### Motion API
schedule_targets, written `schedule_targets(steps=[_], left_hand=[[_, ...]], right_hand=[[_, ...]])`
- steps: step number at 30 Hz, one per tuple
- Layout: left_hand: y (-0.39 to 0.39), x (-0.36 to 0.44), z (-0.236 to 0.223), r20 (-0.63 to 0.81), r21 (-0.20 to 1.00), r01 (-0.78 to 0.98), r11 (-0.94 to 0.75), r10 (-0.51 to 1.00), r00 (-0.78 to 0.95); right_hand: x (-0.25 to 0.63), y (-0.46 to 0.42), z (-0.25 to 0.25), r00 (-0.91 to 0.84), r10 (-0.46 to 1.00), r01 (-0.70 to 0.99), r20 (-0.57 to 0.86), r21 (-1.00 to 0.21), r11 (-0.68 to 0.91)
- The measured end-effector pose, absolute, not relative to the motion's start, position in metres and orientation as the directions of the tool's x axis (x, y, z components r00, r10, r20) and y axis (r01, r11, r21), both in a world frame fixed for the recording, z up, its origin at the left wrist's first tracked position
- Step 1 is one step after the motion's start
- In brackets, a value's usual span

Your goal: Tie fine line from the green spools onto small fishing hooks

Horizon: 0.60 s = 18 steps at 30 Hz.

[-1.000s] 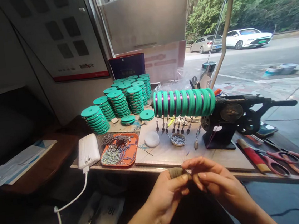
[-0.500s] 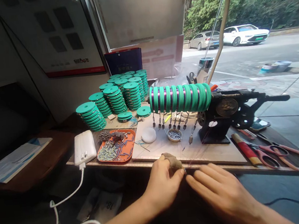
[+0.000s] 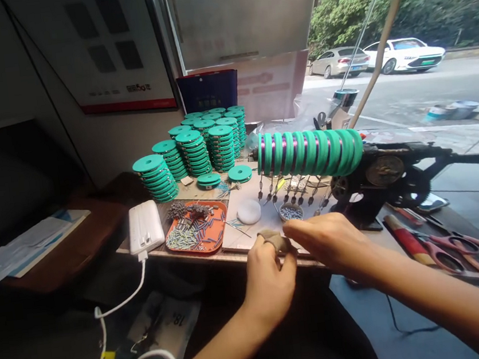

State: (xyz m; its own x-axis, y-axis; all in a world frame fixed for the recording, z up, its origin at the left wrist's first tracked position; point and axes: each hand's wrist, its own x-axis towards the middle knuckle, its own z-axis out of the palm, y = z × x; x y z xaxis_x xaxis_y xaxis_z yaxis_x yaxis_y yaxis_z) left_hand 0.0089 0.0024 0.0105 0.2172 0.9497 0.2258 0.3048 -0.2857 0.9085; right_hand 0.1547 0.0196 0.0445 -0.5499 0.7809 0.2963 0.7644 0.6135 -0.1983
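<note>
My left hand (image 3: 270,279) is at the table's front edge, thumb and index finger pinched together. A brown cloth wrap (image 3: 274,240) covers its index finger, and whatever the pinch holds is too small to make out. Just right of it, my right hand (image 3: 331,244) is raised with its fingers closed and pointing left; its fingertips are partly hidden. Behind it stands a small bowl of grey beads (image 3: 290,213). Above hangs a row of green foam spools (image 3: 310,153) wound with purple line on a black hand-cranked winder (image 3: 388,171), with swivels dangling below.
An orange tray (image 3: 224,236) of small metal parts, a white round lid (image 3: 249,212) and a white power bank (image 3: 145,227) are to the left. Stacked green spools (image 3: 193,150) stand behind. Scissors (image 3: 447,254) and a red-handled tool (image 3: 408,240) lie at right.
My right hand has risen and moved forward, now covering part of the board and the hanging spring weight. My left hand keeps its pinch near the edge. The view has shifted slightly left.
</note>
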Motion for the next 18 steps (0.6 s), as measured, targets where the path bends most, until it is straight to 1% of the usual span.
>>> schedule_targets(steps=[2,3,4,6,8,9,10,11,12,13,14,15,16,17,18], left_hand=[[-0.002,0.011,0.007,0.464,0.740,0.439,-0.509,0.860,0.215],[-0.003,0.011,0.005,0.556,0.645,0.480,-0.595,0.796,0.240],[-0.004,0.010,0.004,0.619,0.558,0.505,-0.659,0.736,0.275],[-0.002,0.007,0.003,0.668,0.439,0.513,-0.738,0.650,0.363],[0.002,0.004,0.006,0.660,0.405,0.455,-0.793,0.598,0.455],[0.003,0.003,0.008,0.648,0.421,0.410,-0.809,0.585,0.488],[0.004,0.002,0.010,0.634,0.462,0.363,-0.809,0.587,0.504],[0.005,0.002,0.011,0.611,0.530,0.319,-0.786,0.615,0.499],[0.005,0.002,0.012,0.567,0.629,0.277,-0.727,0.672,0.476],[0.005,0.003,0.012,0.492,0.748,0.227,-0.624,0.751,0.441],[0.004,0.004,0.011,0.377,0.866,0.164,-0.472,0.834,0.403],[0.003,0.006,0.009,0.231,0.955,0.090,-0.283,0.898,0.373],[0.001,0.007,0.007,0.075,0.996,0.009,-0.084,0.929,0.363],[0.000,0.009,0.006,-0.062,0.993,-0.068,0.094,0.926,0.373],[-0.001,0.011,0.004,-0.161,0.964,-0.132,0.229,0.906,0.392]], right_hand=[[0.154,0.020,0.049,-0.482,0.828,0.799,0.286,-0.244,0.550],[0.153,0.021,0.051,-0.454,0.847,0.809,0.276,-0.270,0.522],[0.153,0.023,0.054,-0.431,0.863,0.816,0.265,-0.294,0.498],[0.151,0.028,0.058,-0.402,0.884,0.818,0.238,-0.339,0.464],[0.150,0.033,0.062,-0.388,0.896,0.814,0.214,-0.375,0.443],[0.149,0.034,0.064,-0.384,0.900,0.811,0.208,-0.390,0.436],[0.150,0.033,0.065,-0.380,0.902,0.808,0.204,-0.403,0.431],[0.152,0.030,0.066,-0.374,0.905,0.806,0.202,-0.412,0.425],[0.154,0.025,0.067,-0.371,0.903,0.799,0.218,-0.421,0.430],[0.158,0.018,0.065,-0.364,0.894,0.782,0.261,-0.436,0.446],[0.162,0.009,0.063,-0.340,0.882,0.759,0.325,-0.459,0.462],[0.166,-0.002,0.058,-0.288,0.872,0.734,0.395,-0.494,0.466],[0.170,-0.012,0.051,-0.213,0.867,0.701,0.451,-0.547,0.457],[0.172,-0.022,0.043,-0.118,0.884,0.668,0.453,-0.623,0.408],[0.173,-0.031,0.033,-0.040,0.918,0.617,0.394,-0.713,0.333]])
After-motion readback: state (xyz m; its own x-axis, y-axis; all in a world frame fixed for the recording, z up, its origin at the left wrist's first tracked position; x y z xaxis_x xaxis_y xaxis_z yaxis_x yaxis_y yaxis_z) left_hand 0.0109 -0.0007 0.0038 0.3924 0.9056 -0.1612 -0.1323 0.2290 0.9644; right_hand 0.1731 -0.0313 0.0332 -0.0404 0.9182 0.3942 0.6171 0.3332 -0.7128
